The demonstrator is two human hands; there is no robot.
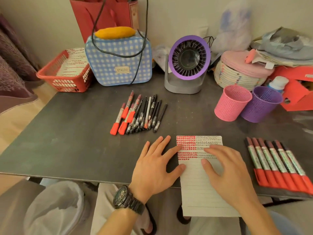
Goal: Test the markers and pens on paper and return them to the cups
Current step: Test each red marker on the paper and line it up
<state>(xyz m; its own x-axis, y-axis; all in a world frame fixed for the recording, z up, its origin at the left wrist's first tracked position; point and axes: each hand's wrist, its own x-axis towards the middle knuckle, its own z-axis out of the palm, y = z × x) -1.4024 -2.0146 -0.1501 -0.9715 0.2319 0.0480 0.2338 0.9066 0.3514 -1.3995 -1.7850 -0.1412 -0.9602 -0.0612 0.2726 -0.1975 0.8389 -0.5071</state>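
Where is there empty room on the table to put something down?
Biggest bare patch: the left of the table, bordered by the red basket and the pile of markers and pens. A smaller one lies between that pile, the fan and the pink cup. Crowded: the near right, with the paper and the row of markers.

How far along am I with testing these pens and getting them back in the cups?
Done: the top rows of the lined paper carry red and black test marks. In hand: the left hand and right hand rest open on the paper, holding no pen. Left: the pile of markers and pens and the row of red-capped markers lie on the table; nothing sticks out of the pink cup or purple cup.
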